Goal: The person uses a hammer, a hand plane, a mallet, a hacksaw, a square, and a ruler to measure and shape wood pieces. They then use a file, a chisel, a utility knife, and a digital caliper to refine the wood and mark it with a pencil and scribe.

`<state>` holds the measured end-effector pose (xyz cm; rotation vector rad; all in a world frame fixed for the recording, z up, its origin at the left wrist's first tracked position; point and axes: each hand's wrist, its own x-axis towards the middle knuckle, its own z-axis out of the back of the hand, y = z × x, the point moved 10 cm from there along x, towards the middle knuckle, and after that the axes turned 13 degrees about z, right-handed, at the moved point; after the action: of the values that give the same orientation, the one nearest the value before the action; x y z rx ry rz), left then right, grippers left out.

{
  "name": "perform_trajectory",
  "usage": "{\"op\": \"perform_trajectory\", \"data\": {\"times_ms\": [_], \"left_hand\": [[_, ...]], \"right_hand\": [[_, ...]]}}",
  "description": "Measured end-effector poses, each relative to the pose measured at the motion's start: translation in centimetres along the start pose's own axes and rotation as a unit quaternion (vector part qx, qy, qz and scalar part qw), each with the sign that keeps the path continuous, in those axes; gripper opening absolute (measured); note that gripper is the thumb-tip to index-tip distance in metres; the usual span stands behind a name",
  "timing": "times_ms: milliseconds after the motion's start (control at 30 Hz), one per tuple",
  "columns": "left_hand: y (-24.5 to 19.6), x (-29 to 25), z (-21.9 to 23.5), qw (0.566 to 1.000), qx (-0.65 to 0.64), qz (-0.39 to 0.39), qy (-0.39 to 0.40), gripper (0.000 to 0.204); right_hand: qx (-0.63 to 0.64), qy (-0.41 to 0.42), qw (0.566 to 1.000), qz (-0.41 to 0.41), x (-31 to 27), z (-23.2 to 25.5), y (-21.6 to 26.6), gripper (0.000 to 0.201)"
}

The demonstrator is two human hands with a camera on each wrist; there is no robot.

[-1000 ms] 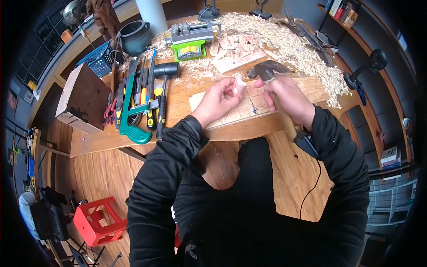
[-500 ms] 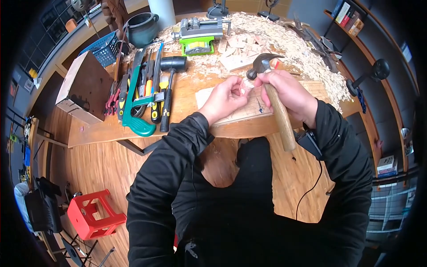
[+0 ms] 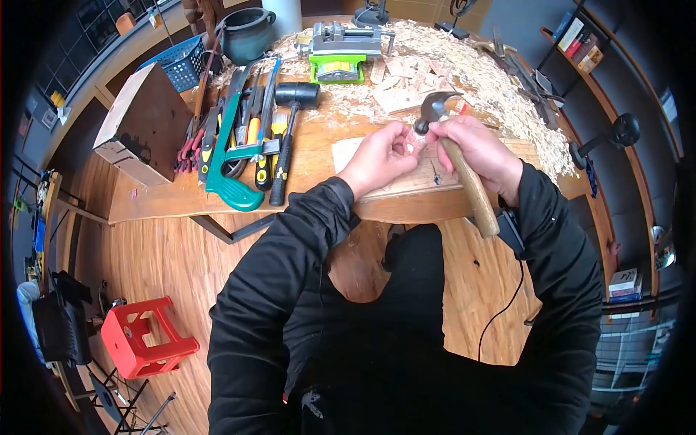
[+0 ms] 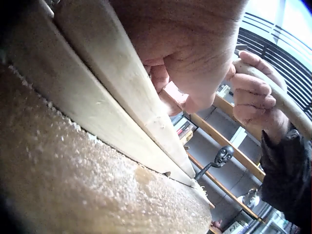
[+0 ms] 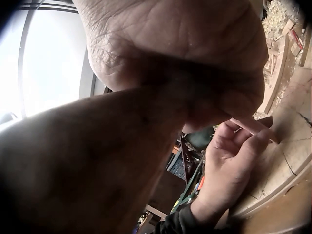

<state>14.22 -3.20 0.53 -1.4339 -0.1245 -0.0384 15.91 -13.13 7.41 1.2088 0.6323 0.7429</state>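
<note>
Table [image 3: 163,205]: board [image 3: 428,183] along near edge; hammer [image 3: 475,190] above, my right hand [image 3: 480,148] curled round its handle; piece [image 5: 249,125] near its head, pinched by my left hand [image 3: 377,158]; loose grip could cause a glancing, finger-bruising blow.

Your right hand [image 3: 478,154] has come closer to your left [image 3: 383,159], narrowing the gap between them. You've brought the hammer's head [image 3: 433,110] in to the small piece [image 3: 415,139]; a second ago it sat apart. More of the handle [image 3: 471,190] now shows below your right hand.
</note>
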Motion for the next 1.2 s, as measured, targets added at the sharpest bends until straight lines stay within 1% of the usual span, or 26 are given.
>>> {"op": "perform_trajectory", "data": {"times_ms": [67,133,167,200,233,300,333,400,433,500,567,600,667,700,767,800,867,967,1033,1100,1133,1200], "left_hand": [[-0.2,0.0,0.5,0.999,-0.004,-0.033,-0.029,0.025],[0.0,0.2,0.5,0.999,-0.007,-0.036,-0.033,0.025],[0.0,0.1,0.6,0.999,-0.008,-0.04,-0.036,0.026],[0.1,0.0,0.6,0.999,-0.008,-0.038,-0.036,0.026],[0.2,0.1,0.6,0.999,-0.006,-0.03,-0.033,0.026],[0.0,0.3,0.5,0.999,-0.003,-0.024,-0.027,0.027],[0.2,0.3,0.6,0.999,0.003,-0.026,-0.027,0.027],[0.5,0.3,0.7,0.999,0.009,-0.028,-0.03,0.028],[0.4,0.4,0.7,0.999,0.012,-0.027,-0.032,0.029],[0.3,0.3,0.6,0.999,0.015,-0.026,-0.028,0.03],[0.2,0.0,0.5,1.0,0.029,0.002,-0.009,0.031],[0.1,0.1,0.4,1.0,0.029,0.002,-0.009,0.031],[0.6,0.6,1.0,0.998,-0.066,0.012,-0.004,0.029],[0.9,0.7,1.1,0.998,-0.067,0.013,-0.003,0.029],[0.7,0.8,1.0,1.0,-0.012,0.012,0.008,0.024],[0.3,0.7,0.9,0.999,-0.033,-0.006,-0.001,0.029],[0.2,0.7,0.7,0.999,-0.035,-0.014,0.0,0.028],[-0.3,0.5,0.6,0.999,-0.023,-0.022,0.007,0.025],[-0.6,0.4,0.4,0.999,-0.009,-0.027,0.016,0.024],[-0.4,0.6,0.4,0.999,0.026,-0.026,-0.009,0.02],[-0.5,0.5,0.2,0.999,0.026,-0.029,-0.005,0.02],[-0.5,0.3,0.2,0.999,0.021,-0.031,-0.012,0.019]], "right_hand": [[-0.004,-0.01,1.0,0.008,-0.1,0.2,0.1,0.03],[-0.009,-0.018,1.0,0.013,-0.1,0.4,0.0,0.03],[-0.005,-0.009,0.999,0.032,0.0,0.3,0.1,0.03],[0.0,-0.001,0.999,0.051,0.1,0.1,0.3,0.03],[0.001,-0.002,0.999,0.05,0.1,0.2,0.1,0.03],[0.005,0.015,1.0,0.021,0.0,0.0,-0.6,0.03],[0.005,0.015,1.0,0.021,-0.1,0.0,-0.5,0.03],[0.013,-0.004,0.998,0.066,-0.1,0.3,0.7,0.03],[0.014,-0.004,0.998,0.066,0.0,0.3,0.5,0.03],[0.007,0.019,1.0,0.019,0.0,-0.1,-0.8,0.03],[0.011,0.002,0.999,0.03,-0.2,0.0,-0.2,0.03],[0.015,-0.013,0.999,0.039,-0.3,0.1,0.2,0.03],[0.025,-0.014,0.999,0.032,-0.4,0.3,0.5,0.029],[0.035,-0.015,0.999,0.025,-0.4,0.5,0.4,0.028],[0.033,-0.012,0.999,0.036,-0.1,0.7,-0.1,0.028],[0.03,-0.006,0.999,0.034,0.0,0.7,-0.4,0.028],[0.028,-0.001,0.999,0.032,-0.1,0.6,-0.4,0.028],[0.067,-0.021,0.997,0.026,-0.4,0.6,-0.3,0.028],[0.031,-0.011,0.999,0.025,-0.3,0.5,-0.5,0.029],[0.027,-0.01,0.999,0.038,-0.4,0.4,-0.3,0.03],[0.022,-0.004,0.998,0.051,-0.4,0.2,-0.1,0.031],[0.018,0.0,0.999,0.052,-0.4,0.2,-0.2,0.031]]}}
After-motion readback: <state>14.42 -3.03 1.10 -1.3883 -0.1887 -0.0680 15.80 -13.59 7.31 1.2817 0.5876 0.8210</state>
